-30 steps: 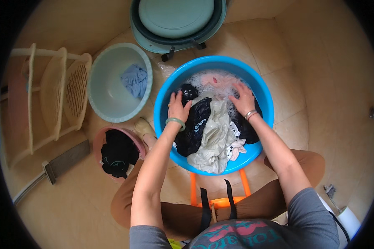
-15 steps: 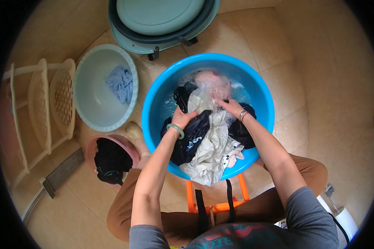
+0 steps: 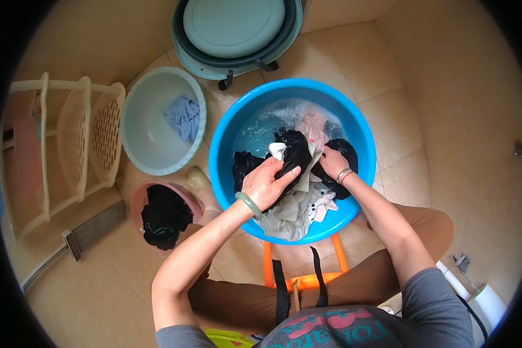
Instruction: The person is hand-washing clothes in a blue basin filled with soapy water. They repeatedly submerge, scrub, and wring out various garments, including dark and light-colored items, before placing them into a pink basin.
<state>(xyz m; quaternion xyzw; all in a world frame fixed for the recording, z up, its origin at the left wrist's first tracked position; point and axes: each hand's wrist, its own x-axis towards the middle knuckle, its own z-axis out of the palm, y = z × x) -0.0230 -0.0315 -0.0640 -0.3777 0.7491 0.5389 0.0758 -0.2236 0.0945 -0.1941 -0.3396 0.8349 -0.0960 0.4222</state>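
Observation:
A round blue tub (image 3: 217,133) holds sudsy water and a heap of wet clothes. My left hand (image 3: 265,182), a green bangle at its wrist, grips a bunched black garment (image 3: 294,152), thumb apart from the fingers. A small white patch shows beside its fingertips. On the right, my right hand (image 3: 335,164) is closed at the edge of a grey-white garment (image 3: 290,217), its fingertips partly hidden in the folds. Dark cloth (image 3: 343,152) lies around that hand. Pink cloth (image 3: 313,127) floats beyond it in the suds.
To the left stand a pale green basin (image 3: 142,130) with a blue cloth (image 3: 183,118) and a pink basin (image 3: 138,203) of black clothes. A cream rack (image 3: 75,145) leans farther left. Folded green tubs (image 3: 235,29) stand behind. An orange stool (image 3: 307,282) is between my legs.
My left hand has brought the black garment up and over the heap, covering part of the pale cloth. My right hand has drawn slightly nearer. The pale garment no longer hangs over the near rim.

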